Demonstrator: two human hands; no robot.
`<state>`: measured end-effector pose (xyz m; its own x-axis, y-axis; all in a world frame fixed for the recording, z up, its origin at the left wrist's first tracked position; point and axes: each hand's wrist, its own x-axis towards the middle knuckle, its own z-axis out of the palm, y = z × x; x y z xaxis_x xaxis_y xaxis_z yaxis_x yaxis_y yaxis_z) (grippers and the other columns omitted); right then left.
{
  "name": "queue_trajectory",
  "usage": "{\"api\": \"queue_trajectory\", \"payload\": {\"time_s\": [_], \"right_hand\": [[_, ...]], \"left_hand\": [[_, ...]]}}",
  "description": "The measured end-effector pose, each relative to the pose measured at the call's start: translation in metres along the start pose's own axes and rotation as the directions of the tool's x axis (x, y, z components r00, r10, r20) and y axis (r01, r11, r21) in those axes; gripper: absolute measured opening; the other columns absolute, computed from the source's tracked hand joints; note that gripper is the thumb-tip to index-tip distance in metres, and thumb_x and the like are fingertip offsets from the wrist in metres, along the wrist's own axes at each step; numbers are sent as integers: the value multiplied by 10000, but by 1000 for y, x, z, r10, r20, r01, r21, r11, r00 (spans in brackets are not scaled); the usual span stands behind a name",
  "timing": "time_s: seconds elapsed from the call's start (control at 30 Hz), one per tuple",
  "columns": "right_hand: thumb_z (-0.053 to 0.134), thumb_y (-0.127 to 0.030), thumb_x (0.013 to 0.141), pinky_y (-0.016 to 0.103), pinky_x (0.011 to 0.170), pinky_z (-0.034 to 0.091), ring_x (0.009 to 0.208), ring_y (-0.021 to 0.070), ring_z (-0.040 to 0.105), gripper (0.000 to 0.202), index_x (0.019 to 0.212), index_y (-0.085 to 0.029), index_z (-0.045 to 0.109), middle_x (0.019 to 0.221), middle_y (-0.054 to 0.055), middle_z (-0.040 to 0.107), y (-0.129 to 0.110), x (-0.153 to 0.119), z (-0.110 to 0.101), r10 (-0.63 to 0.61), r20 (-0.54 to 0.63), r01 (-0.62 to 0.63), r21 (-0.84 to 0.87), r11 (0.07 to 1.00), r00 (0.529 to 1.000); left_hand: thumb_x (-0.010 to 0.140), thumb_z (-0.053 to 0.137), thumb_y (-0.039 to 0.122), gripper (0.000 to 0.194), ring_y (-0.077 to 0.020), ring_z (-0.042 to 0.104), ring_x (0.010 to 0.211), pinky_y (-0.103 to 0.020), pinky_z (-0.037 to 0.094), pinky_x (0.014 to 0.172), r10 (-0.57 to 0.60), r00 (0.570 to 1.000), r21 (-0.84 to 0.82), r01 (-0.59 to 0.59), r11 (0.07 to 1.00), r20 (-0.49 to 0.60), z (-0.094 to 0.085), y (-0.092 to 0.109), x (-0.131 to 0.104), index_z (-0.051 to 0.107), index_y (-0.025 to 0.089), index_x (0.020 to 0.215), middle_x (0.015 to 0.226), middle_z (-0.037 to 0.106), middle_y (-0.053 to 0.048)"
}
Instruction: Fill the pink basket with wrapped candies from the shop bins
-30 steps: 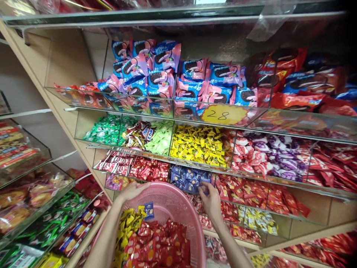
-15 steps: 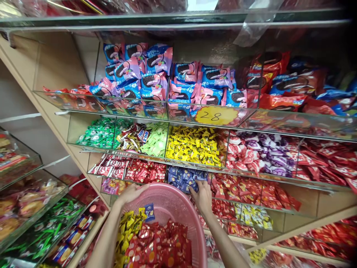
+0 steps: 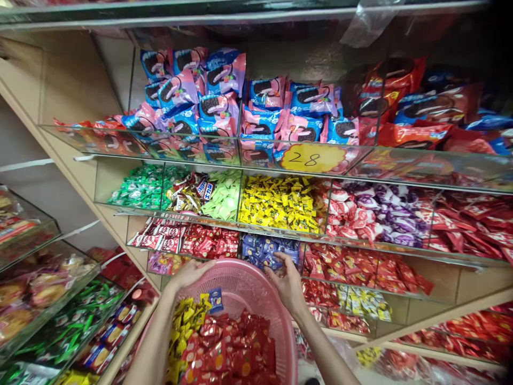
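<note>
Blue packets (image 3: 255, 252) lay heaped left to right just beyond the parted, seemingly empty fingers of the right hand (image 3: 287, 282), the nearer one, while the left hand (image 3: 191, 275) grasped the far-left rim of a pink basket (image 3: 236, 280).

At bottom centre we have the basket (image 3: 290, 331), sweets (image 3: 230, 347) inside it; behind it, candy heaps (image 3: 278, 206) at mid-frame, biscuit packets (image 3: 218, 109) above them.

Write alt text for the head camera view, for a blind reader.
A person's left hand holds the rim of a pink basket of mostly red packets and yellow packets; the open right hand is by blue packets on candy shelves, below a yellow sign reading 28.
</note>
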<state>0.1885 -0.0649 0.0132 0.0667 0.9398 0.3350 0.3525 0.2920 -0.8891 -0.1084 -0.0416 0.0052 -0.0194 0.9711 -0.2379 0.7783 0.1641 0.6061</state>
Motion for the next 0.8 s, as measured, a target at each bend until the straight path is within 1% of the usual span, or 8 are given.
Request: {"api": "queue_trajectory", "payload": {"time_s": [0.13,0.2,0.27,0.37,0.47,0.57,0.67,0.8], "right_hand": [[559,-398,752,249,567,394,589,118,449,355,1036,-186,539,810,22,520,-7,-6,3,-60,54,61,-19,998,997],[589,-398,731,236,537,375,578,115,436,365,1024,-186,544,755,7,512,-5,-8,7,-12,98,8,36,999,995],[624,-406,702,222,495,346,540,105,412,389,1008,-181,542,663,-22,490,-4,-12,14,84,178,-109,131,985,980],[667,-417,653,213,486,347,526,97,425,406,959,-177,549,596,-47,483,-7,-17,29,196,342,-298,276,914,919],[672,-413,646,236,592,414,656,119,525,386,935,-183,557,736,-14,584,-13,-20,44,189,484,-408,400,821,855],[675,-396,638,252,626,434,708,132,553,373,928,-193,558,809,-3,611,-14,-19,57,174,575,-467,412,783,799],[671,-352,629,240,528,411,600,121,521,334,899,-190,558,705,-20,585,-3,-16,69,159,622,-432,316,844,766],[635,-207,608,236,542,408,623,119,509,226,818,-186,554,733,-21,574,19,-12,94,72,623,-250,203,947,779]], "left_hand": [[606,370,733,565,-151,433,481,-242,271,519,-16,1000,-4,16,1000,6,-1,1,0,444,193,457,429,430,15],[602,377,735,569,-153,445,486,-243,276,523,-18,1000,-11,18,1000,15,-2,0,1,469,191,464,429,447,13],[601,379,738,577,-155,457,495,-243,281,527,-13,1000,-21,13,1000,21,-2,-1,2,498,187,475,436,468,9],[602,382,736,583,-160,476,511,-241,287,529,-9,1000,-22,10,1000,23,-2,-1,2,531,183,492,461,500,3],[593,392,740,583,-167,489,530,-240,290,528,-16,1000,-16,16,1000,-7,-2,0,2,537,185,493,481,517,-1],[576,397,754,586,-171,489,534,-242,289,528,-31,999,-13,31,999,-30,-3,1,2,523,190,483,473,511,-1],[576,388,761,591,-163,468,503,-242,278,523,-42,999,-3,42,999,-20,-4,3,1,494,192,460,434,473,5],[578,393,753,581,-138,412,467,-238,253,509,-36,999,7,37,999,-38,-4,4,0,434,194,426,402,400,20]]}}
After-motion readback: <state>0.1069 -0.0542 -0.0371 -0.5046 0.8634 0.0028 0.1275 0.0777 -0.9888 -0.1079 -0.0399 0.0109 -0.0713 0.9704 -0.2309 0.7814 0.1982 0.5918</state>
